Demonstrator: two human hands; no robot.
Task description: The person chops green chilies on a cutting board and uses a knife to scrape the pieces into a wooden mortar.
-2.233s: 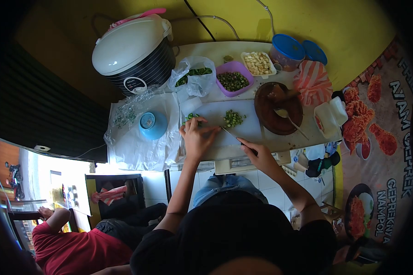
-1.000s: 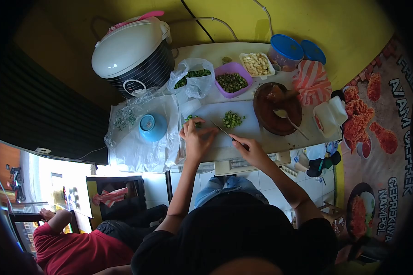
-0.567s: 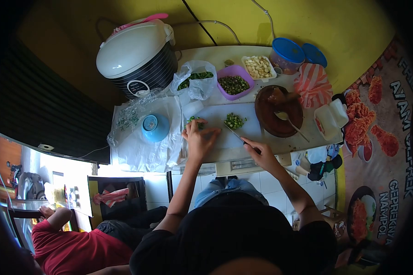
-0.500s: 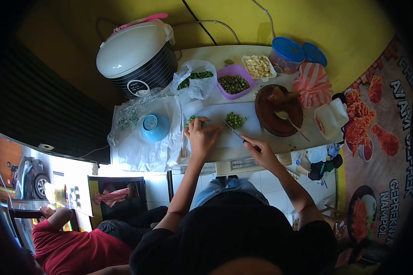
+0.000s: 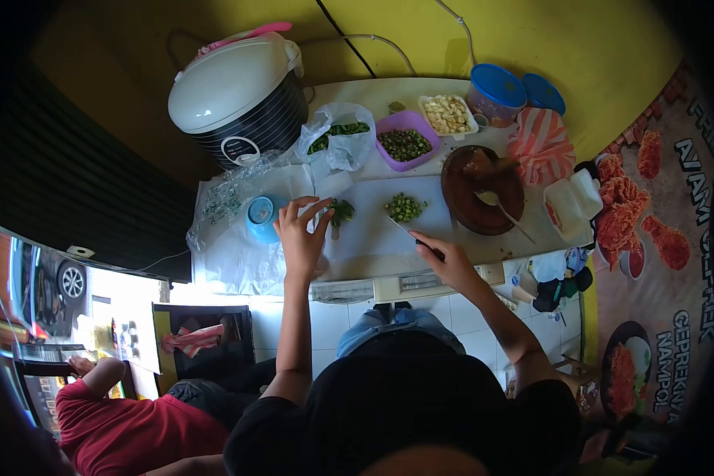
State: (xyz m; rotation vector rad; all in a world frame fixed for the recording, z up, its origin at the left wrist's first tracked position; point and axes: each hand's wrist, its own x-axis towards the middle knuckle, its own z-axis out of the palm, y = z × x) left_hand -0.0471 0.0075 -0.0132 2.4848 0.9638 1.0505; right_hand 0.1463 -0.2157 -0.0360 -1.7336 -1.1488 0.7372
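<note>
My right hand (image 5: 446,260) grips a small knife (image 5: 427,249) by its dark handle. The blade points up and left, its tip beside a pile of chopped green chilies (image 5: 405,208) on the white cutting board (image 5: 377,238). At the board's left edge is my left hand (image 5: 300,236), raised with fingers bent and apart, and I see nothing held in it. Just right of its fingertips lie uncut green chilies (image 5: 341,212). An upturned blue bowl (image 5: 262,214) is partly hidden behind this hand.
Behind the board stand a plastic bag of green chilies (image 5: 337,143), a purple tub of chopped pieces (image 5: 404,163) and a tray of garlic (image 5: 447,116). A stone mortar (image 5: 460,214) with a spoon is at right, a rice cooker (image 5: 230,87) at back left. A person in red (image 5: 143,428) sits lower left.
My left hand has moved left from over the board toward the blue bowl, uncovering the uncut chilies. My right hand with the knife has shifted slightly left.
</note>
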